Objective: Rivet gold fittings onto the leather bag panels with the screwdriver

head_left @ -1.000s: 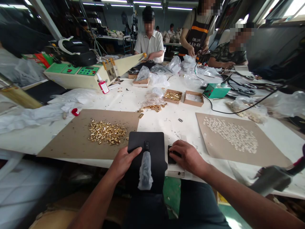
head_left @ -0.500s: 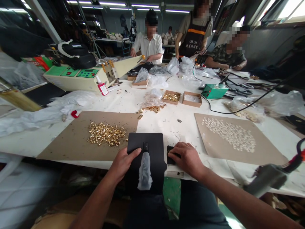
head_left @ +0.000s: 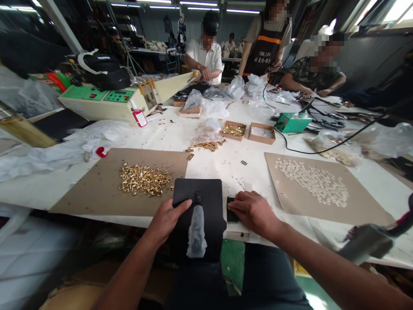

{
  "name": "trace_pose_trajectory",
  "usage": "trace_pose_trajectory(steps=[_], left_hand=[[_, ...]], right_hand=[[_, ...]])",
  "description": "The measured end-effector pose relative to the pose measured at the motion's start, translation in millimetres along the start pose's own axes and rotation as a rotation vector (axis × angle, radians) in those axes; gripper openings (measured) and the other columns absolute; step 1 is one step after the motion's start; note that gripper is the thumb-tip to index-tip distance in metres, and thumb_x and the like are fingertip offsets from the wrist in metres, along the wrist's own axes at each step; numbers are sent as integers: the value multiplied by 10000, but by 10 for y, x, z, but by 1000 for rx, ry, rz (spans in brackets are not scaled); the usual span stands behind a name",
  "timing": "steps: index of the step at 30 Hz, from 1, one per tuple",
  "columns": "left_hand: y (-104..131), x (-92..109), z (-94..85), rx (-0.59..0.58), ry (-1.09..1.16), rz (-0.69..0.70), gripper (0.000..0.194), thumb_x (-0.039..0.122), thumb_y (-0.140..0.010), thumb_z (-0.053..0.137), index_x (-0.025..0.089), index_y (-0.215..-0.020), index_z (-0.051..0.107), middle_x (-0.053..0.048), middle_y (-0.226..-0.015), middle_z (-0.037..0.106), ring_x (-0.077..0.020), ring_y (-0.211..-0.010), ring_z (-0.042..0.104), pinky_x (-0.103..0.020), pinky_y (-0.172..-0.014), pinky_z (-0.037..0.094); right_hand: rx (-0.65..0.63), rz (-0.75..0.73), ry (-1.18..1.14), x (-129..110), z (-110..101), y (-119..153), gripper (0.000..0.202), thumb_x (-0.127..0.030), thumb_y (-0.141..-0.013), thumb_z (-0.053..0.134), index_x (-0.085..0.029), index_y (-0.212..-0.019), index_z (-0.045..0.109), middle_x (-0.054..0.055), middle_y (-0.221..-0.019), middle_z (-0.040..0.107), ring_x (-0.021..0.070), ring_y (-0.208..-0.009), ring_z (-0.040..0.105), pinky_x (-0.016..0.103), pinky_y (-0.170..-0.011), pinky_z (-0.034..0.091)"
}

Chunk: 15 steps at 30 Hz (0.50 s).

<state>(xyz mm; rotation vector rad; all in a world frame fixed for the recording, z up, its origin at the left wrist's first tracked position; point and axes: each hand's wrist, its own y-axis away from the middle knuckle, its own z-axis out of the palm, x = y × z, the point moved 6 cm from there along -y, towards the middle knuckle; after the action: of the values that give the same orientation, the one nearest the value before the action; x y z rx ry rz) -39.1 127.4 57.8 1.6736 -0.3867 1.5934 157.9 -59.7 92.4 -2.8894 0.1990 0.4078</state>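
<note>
My left hand (head_left: 167,218) grips the left edge of a flat black leather-like panel (head_left: 213,211), thumb on top. On the panel lies a strap wrapped in whitish plastic (head_left: 196,234), its dark end (head_left: 198,197) bare at the top. Right of the panel, my right hand (head_left: 254,214) has its fingertips pinched at a small black pad (head_left: 232,216) by the table's edge. A tiny gold-coloured metal piece (head_left: 229,207) glints at those fingertips; its exact shape is hidden.
Gold fittings (head_left: 143,178) lie heaped on brown card at left, small pale rings (head_left: 312,181) on card at right. Beyond are small boxes (head_left: 232,130), a green box (head_left: 293,122) with a cable, and a cream machine (head_left: 106,105). Several people work across the table.
The view has shifted slightly. Both hands keep nearly the same place and grip. Across the table, the person in the white shirt has moved their arms.
</note>
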Motion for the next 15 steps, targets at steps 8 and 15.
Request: trace_pose_trajectory(steps=[8,15], left_hand=[[19,28,19,15,-8,-13,607,587,-707,906,152,-1114,791,-129,-1055,840,-390,-1015,786,-440,-886,619],[70,83,17,15,-3,30,618,576,-689,921,151,-1119,794,-136,-1105,834,-379,-1055,780,-448,-960,608]], right_hand=[[-65,123,-4,-4,-29,-57,135,-251,-1006,702,-305,-1032,823,16,-978,728,199,-926,673,345,-807,424],[-15,242,-2,-31,-10,-8,154,-250,-1004,686,-306,-1025,828,35,-1020,738,227,-973,678,373,-860,439]])
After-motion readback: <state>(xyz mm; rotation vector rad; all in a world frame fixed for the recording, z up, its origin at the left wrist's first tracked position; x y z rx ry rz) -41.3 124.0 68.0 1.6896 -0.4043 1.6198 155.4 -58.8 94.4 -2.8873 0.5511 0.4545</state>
